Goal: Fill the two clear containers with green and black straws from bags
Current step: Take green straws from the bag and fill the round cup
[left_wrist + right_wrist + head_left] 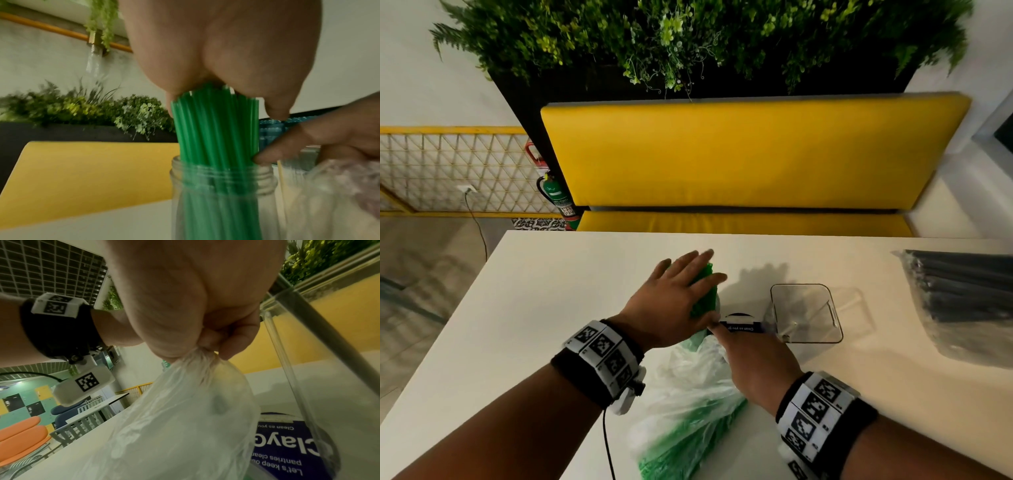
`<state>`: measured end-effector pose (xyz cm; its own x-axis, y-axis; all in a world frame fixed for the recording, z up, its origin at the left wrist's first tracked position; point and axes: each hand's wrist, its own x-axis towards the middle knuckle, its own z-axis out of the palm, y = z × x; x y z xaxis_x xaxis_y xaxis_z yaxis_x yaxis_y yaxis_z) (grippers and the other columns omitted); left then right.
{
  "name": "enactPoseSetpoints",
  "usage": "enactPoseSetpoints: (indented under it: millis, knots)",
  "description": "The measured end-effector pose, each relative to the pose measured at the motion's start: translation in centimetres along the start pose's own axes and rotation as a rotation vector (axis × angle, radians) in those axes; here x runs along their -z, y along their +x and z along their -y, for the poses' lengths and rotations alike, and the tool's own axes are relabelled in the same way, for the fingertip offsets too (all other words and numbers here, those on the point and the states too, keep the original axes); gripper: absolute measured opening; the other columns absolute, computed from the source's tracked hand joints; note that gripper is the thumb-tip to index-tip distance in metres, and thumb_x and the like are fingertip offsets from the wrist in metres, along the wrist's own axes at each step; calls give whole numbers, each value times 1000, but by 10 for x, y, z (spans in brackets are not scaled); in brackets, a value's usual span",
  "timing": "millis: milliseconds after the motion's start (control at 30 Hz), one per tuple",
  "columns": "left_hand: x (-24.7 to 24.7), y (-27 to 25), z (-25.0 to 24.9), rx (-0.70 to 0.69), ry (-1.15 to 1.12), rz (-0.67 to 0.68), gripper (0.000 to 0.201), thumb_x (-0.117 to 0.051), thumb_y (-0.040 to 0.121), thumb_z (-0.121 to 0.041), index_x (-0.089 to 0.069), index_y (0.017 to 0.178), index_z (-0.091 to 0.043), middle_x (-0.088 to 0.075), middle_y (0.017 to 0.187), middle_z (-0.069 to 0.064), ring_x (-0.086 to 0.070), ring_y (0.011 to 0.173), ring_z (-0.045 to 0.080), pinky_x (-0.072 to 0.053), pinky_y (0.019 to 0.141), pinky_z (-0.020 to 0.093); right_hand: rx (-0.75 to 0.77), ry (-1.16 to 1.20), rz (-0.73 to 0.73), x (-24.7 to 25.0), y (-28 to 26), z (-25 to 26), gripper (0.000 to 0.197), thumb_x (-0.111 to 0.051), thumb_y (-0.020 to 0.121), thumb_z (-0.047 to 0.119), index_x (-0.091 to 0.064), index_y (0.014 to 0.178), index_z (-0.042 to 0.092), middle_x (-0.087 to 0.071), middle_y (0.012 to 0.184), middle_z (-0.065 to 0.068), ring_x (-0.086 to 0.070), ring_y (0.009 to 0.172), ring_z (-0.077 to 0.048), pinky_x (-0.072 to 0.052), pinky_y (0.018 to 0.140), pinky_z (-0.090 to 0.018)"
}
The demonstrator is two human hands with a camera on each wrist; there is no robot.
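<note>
White table (551, 291), yellow bench (753, 154) and plant wall (688, 37) beyond it. Left hand (674, 305), fingers straight, pressed flat on green straws (213, 129) standing in round clear jar (265, 183). Right hand (753, 359) pinched the plastic bag (185, 418) beside the jar. Square clear container (806, 313) just right of the jar; black-straw bag (969, 301) farther right.

"Clean as you go" on blue label (283, 449)

Green straws (216, 129) standing upright in a clear round jar (222, 203), tops well above its threaded neck. Beside it, a square clear container (806, 313), upright. Nearer, a translucent bag of green straws (688, 411); far right, a bag of black straws (965, 298) lying flat.
</note>
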<state>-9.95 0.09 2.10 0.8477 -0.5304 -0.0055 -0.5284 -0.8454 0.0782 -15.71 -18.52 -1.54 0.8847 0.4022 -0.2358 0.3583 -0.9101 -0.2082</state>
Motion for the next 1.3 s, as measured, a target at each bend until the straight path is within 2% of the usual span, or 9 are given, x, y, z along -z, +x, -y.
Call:
enactPoseSetpoints:
  millis: [200, 367, 567, 700, 800, 933, 1033, 1167, 1300]
  knots:
    - [25, 1, 2, 15, -51, -490, 54, -54, 94, -50, -49, 141, -24, -31, 160, 14, -32, 144, 37, -33, 112, 55, 0, 37, 2, -3, 0, -4, 84, -46, 94, 13, 10, 146, 46, -70, 96, -3, -64, 83, -30, -56, 69, -43]
    - [8, 12, -3, 196, -45, 31, 86, -23, 87, -82, -14, 156, -31, -23, 163, 9, -18, 151, 27, -17, 122, 44, 22, 57, -29, -2, -2, -1, 82, -49, 93, 12, 2, 147, 44, -70, 102, -3, -67, 81, -28, -57, 71, -44]
    - [-2, 17, -16, 116, 15, -38, 74, -26, 92, -74, -22, 154, -34, -19, 165, 1, -15, 152, 26, -15, 122, 53, 6, 34, -20, -5, -1, -1, 79, -49, 93, 13, 1, 146, 44, -71, 97, -3, -67, 81, -29, -56, 77, -46]
    - [-6, 24, 0, 118, -150, -217, 35, -52, 94, -39, -63, 122, -20, -66, 125, 1, -57, 116, 26, -53, 90, 46, 6, 1, 0, -7, -2, -2, 80, -48, 92, 15, 0, 149, 43, -71, 94, 0, -65, 79, -27, -56, 75, -43]
    - [-5, 23, 9, 171, -291, -263, 36, -54, 92, -33, -55, 128, -29, -65, 123, -5, -59, 107, 21, -54, 83, 37, 13, -30, 5, -8, -1, 1, 80, -49, 91, 16, -1, 151, 40, -70, 91, -1, -66, 74, -24, -55, 74, -42]
    - [-8, 25, 9, 120, -249, -254, 16, -51, 91, -31, -63, 100, -25, -64, 107, -7, -61, 92, 23, -54, 71, 38, 18, -20, 0, -8, -2, 1, 82, -47, 90, 13, 3, 149, 40, -69, 93, 0, -67, 74, -22, -57, 67, -37]
    - [2, 27, 6, 132, -159, -153, 21, -59, 90, -40, -64, 103, -25, -63, 113, -5, -62, 98, 25, -52, 78, 36, 19, 7, -4, -6, -3, 0, 84, -47, 92, 13, 6, 149, 43, -70, 93, 1, -66, 74, -22, -57, 68, -37]
    - [38, 13, -5, 223, -153, 18, 65, -63, 79, -67, -46, 134, -38, -37, 152, 2, -38, 137, 28, -39, 109, 48, 9, 172, -36, -1, -15, -6, 89, -49, 92, 17, 14, 144, 53, -67, 109, 2, -67, 84, -22, -56, 74, -39]
    - [66, -40, -36, -10, -209, -514, 28, -62, 89, -39, -65, 101, -15, -64, 109, 7, -58, 100, 24, -48, 85, 36, -11, 402, 22, 3, -36, -20, 70, -53, 86, 16, -24, 137, 55, -54, 130, 3, -61, 96, -20, -49, 75, -30]
